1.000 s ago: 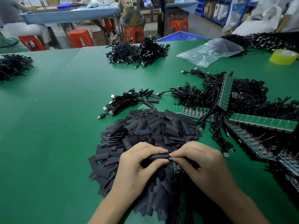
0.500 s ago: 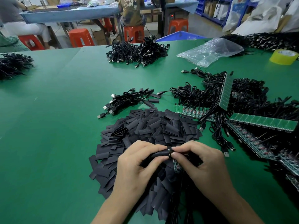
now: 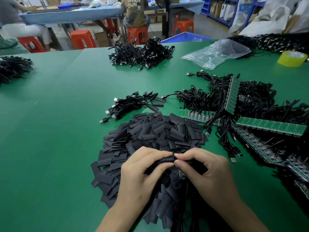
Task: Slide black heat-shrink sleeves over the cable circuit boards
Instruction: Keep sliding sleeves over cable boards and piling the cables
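Observation:
My left hand (image 3: 142,171) pinches a black heat-shrink sleeve (image 3: 164,160) between thumb and forefinger. My right hand (image 3: 205,171) meets it fingertip to fingertip and pinches the sleeve's right end, where a cable's circuit board goes in. A small green board (image 3: 181,174) shows under my right fingers. Both hands hover over a big heap of flat black sleeves (image 3: 150,136). A small bunch of sleeved USB cables (image 3: 132,104) lies beyond the heap. Strips of green circuit boards with cables (image 3: 270,128) lie to the right.
A large pile of black cables (image 3: 142,54) sits at the far middle of the green table (image 3: 58,131), another (image 3: 13,67) at the far left. A clear plastic bag (image 3: 217,53) and a yellow tape roll (image 3: 291,58) lie far right. Seated people and orange stools stand beyond.
My hands have drawn closer together, the fingertips now touching over the sleeve. The green board shows less than before.

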